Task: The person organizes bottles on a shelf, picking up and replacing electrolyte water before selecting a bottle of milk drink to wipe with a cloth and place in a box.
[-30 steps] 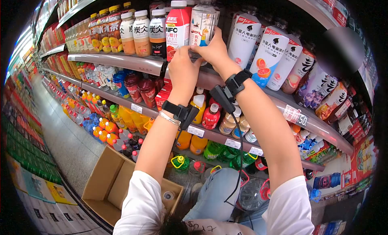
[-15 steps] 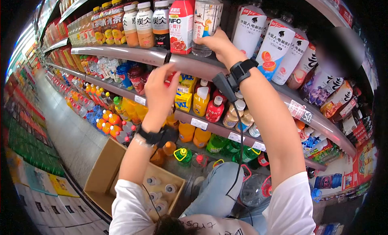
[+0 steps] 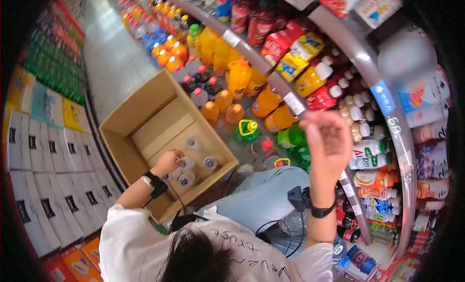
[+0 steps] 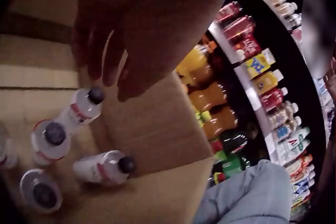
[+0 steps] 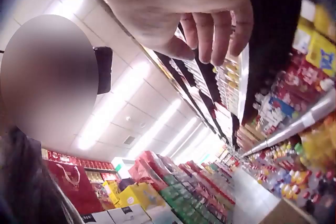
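Note:
My left hand [image 3: 169, 162] reaches down into an open cardboard box [image 3: 133, 110] on the floor. Several clear bottles with dark caps are inside it, such as this bottle [image 3: 209, 163]. In the left wrist view, the fingers hang spread and bare just above a capped bottle [image 4: 79, 109]; another bottle [image 4: 105, 167] leans beside it. Raised at the right, in front of the shelves, is my right hand [image 3: 332, 144], its fingers loosely bent and holding nothing. The right wrist view shows these fingers [image 5: 220, 40] with nothing between them.
Drink shelves curve along the right, with a metal shelf edge [image 3: 356, 44] near the right hand. Orange drink bottles [image 3: 240, 78] and a green bottle [image 3: 246, 132] stand beside the box. Stacked white cartons [image 3: 36, 180] line the left. A bent knee [image 3: 271, 190] is close to the box.
Both hands were up at a clear bottle on the shelf; the left left it first, then the right let go. The left has come down into the box, and the head view has swung down and left.

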Demonstrator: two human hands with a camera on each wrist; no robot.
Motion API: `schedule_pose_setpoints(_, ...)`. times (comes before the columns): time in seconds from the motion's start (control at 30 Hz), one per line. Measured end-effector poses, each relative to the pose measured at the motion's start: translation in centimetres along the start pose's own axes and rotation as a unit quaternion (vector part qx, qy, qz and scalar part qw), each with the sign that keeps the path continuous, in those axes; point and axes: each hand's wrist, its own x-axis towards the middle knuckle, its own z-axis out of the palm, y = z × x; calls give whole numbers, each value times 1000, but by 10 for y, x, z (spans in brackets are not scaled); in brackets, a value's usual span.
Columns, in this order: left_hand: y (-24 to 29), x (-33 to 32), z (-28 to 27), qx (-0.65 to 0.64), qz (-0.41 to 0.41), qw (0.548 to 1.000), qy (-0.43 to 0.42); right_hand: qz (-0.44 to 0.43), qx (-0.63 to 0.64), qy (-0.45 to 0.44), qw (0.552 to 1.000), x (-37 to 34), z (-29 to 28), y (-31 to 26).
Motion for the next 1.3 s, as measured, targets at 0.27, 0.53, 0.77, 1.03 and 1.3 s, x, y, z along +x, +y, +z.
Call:
schedule_pose_setpoints(0.27, -45, -12, 80, 54, -36, 997, -48, 98, -134, -183, 969, -91, 76, 93)
schedule_pose_setpoints(0.53, -68, 4, 109, 58, -113, 991, 39, 163, -132, -234, 949, -137, 89, 127)
schedule_pose_setpoints(0.77, -105, 24, 121, 13, -45, 998, 34, 196, -149, -260, 934, -160, 73, 125)
schedule_pose_setpoints(1.03, 48, -14, -2, 8, 52, 994, 96, 176, -132, -256, 941, -173, 43, 125)
schedule_pose_setpoints(1.3, 255, -59, -134, 28, 233, 968, 90, 83, -132, -213, 964, -140, 30, 83)
